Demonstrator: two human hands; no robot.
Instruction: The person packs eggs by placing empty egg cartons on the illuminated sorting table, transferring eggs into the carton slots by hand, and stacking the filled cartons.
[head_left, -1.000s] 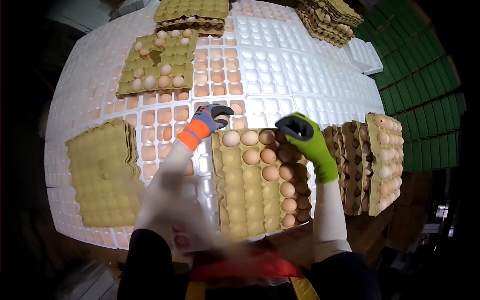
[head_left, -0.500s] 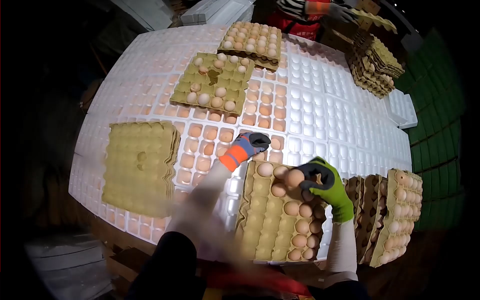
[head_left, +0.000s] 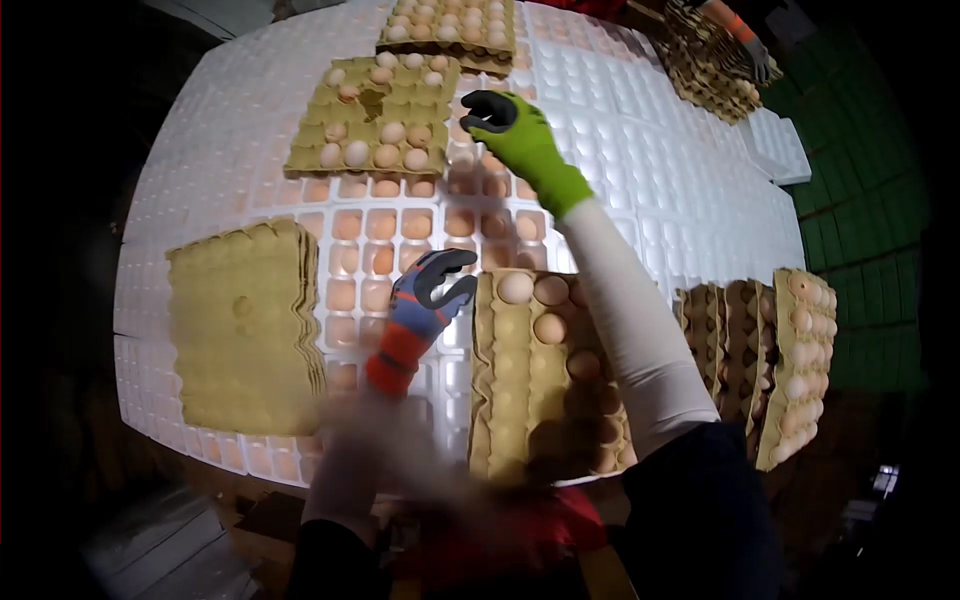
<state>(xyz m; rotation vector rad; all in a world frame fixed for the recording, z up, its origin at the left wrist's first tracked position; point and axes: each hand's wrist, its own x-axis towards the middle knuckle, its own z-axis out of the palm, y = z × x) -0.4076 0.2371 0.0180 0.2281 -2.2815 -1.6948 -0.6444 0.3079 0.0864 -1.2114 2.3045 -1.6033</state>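
The left hand [head_left: 432, 292] gapes beside the pulp tray [head_left: 510, 375]; the right hand [head_left: 515, 135], fingers parted, hovers farther off. If its sleeve [head_left: 640, 330] dips, eggs [head_left: 584, 365] could crack.

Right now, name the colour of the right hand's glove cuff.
Bright green fabric glove cuff, best in the head view.

Dim green grid [head_left: 865, 240], far right

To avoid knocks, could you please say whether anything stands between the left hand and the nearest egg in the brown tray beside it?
Nothing visible blocks the left hand from that egg; the right arm passes farther right.
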